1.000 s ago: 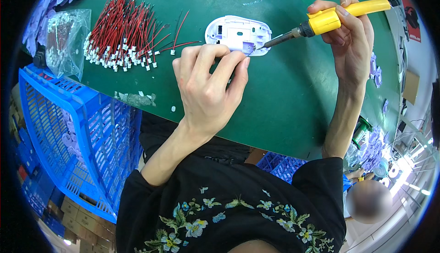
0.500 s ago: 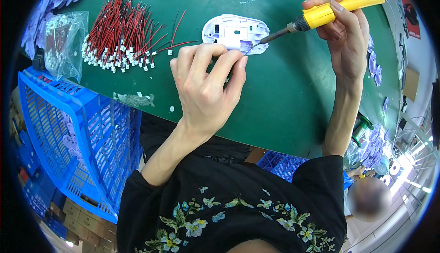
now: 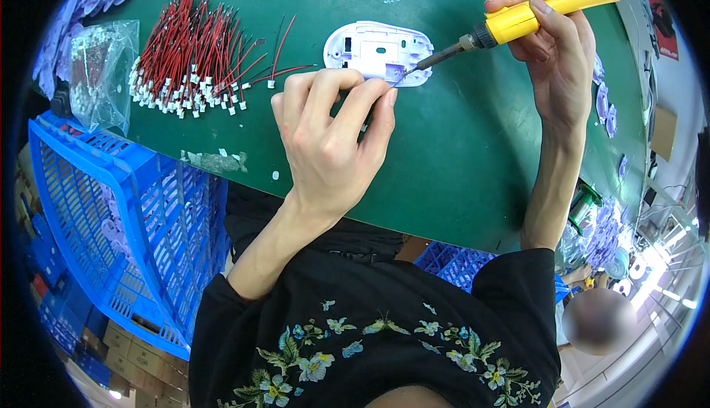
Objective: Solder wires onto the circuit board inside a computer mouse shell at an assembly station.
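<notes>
A white oval plastic housing [image 3: 370,47] lies on the green table in front of me. My left hand [image 3: 333,138] rests at its near edge, thumb and forefinger pinched on a thin wire [image 3: 399,82] whose end reaches the housing's near right corner. Most of that wire is hidden by the fingers. My right hand [image 3: 556,60] grips a yellow-handled soldering iron [image 3: 529,22], tilted down to the left. The iron's tip is at the wire end over the housing; whether they touch is too small to tell.
Left of my hands lies a pile of red and black wires with white connectors [image 3: 196,68], beside a clear bag of more [image 3: 100,75]. A blue crate [image 3: 140,208] stands at the table's left edge. Solder spool [image 3: 586,204] and pale plastic parts [image 3: 605,108] are at right.
Both hands, the wire, the iron and the housing keep nearly the same places relative to each other. The whole view has shifted only slightly.
</notes>
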Available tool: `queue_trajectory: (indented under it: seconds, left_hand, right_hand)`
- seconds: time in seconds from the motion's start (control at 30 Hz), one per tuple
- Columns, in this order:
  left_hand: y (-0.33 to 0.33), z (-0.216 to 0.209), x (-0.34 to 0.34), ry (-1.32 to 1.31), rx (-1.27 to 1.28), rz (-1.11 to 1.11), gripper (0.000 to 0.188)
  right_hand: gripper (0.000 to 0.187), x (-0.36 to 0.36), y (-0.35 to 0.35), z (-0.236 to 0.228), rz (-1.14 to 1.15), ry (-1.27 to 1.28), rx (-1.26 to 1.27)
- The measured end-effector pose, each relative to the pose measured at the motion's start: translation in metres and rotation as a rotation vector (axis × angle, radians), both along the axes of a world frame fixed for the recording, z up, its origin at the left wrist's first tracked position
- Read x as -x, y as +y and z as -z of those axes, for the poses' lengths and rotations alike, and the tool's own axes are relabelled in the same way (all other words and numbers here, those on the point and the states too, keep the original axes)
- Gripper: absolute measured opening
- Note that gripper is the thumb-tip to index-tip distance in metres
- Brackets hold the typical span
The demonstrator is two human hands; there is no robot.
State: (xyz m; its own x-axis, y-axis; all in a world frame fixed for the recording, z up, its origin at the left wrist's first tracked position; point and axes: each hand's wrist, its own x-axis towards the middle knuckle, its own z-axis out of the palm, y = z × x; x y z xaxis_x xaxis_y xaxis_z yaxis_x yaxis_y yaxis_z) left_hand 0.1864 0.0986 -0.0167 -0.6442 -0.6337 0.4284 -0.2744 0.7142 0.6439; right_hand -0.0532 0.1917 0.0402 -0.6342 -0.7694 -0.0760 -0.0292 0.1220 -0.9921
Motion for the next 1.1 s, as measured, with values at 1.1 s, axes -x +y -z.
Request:
queue_trajectory:
  seconds: [1.1]
  left_hand:
    - [0.001, -0.002, 0.001, -0.001, -0.015, 0.011, 0.018]
  right_hand:
    - [0.019, -0.016, -0.007, -0.004, 0.076, -0.084, 0.022]
